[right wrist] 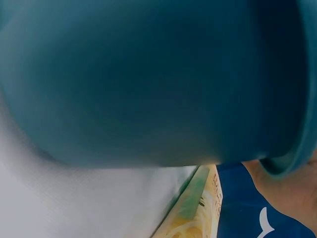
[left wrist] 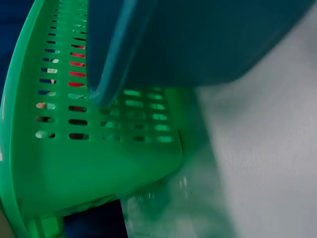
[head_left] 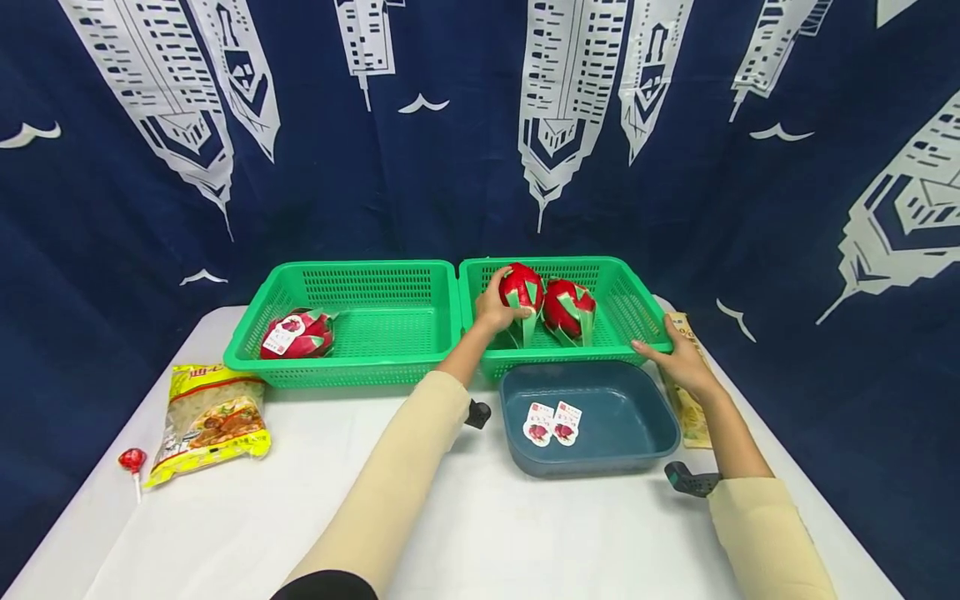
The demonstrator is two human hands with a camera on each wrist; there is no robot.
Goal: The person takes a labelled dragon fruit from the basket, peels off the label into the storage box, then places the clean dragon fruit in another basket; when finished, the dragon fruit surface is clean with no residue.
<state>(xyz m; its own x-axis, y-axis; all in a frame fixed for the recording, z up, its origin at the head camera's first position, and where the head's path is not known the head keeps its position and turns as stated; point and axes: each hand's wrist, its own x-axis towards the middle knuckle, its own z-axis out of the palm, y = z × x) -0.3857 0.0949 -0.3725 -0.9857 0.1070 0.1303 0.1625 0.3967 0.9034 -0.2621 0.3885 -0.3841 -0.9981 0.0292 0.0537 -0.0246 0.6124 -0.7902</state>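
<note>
In the head view my left hand (head_left: 492,310) reaches into the right green basket (head_left: 618,312) and holds a red dragon fruit (head_left: 521,282) with green leaf tips. A second dragon fruit (head_left: 564,318) lies right beside it in that basket. My right hand (head_left: 684,364) grips the basket's front right corner, its thumb over the front rim. Just in front stands a dark blue bin (head_left: 607,425) with two label stickers (head_left: 552,423) inside. The left wrist view shows the basket's slotted side (left wrist: 99,158); the right wrist view is mostly the bin (right wrist: 148,89).
The left green basket (head_left: 382,333) holds a dragon fruit (head_left: 300,335) bearing a white sticker. A yellow food packet (head_left: 217,421) and a red lollipop (head_left: 132,460) lie at the left. Another packet (head_left: 690,408) lies to the right of the bin. Behind hangs a dark blue curtain (head_left: 450,183).
</note>
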